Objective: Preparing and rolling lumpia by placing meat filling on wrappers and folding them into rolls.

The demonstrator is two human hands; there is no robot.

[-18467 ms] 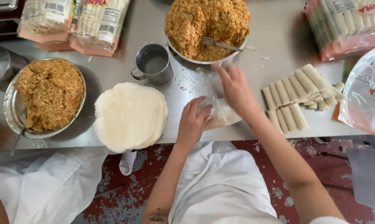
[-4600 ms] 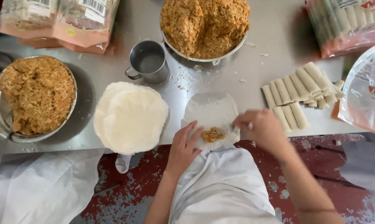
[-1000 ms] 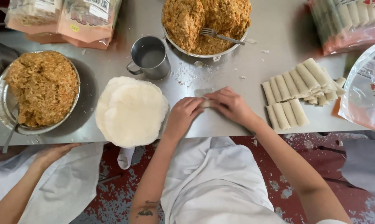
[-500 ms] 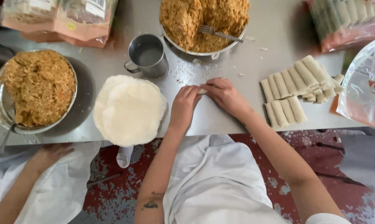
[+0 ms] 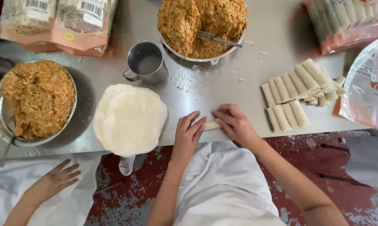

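While both hands press down at the near edge of the grey steel table (image 5: 260,90):
Left hand (image 5: 188,133): fingers flat, nearly straight, laid on the roll's left end.
Right hand (image 5: 235,123): fingers bent over its right end.
Roll: pale, thin pastry roll (image 5: 212,125), showing between the hands.
Left of it: round stack of soft white wrappers (image 5: 129,119).
Right of it: finished pale rolls in rows (image 5: 295,94).
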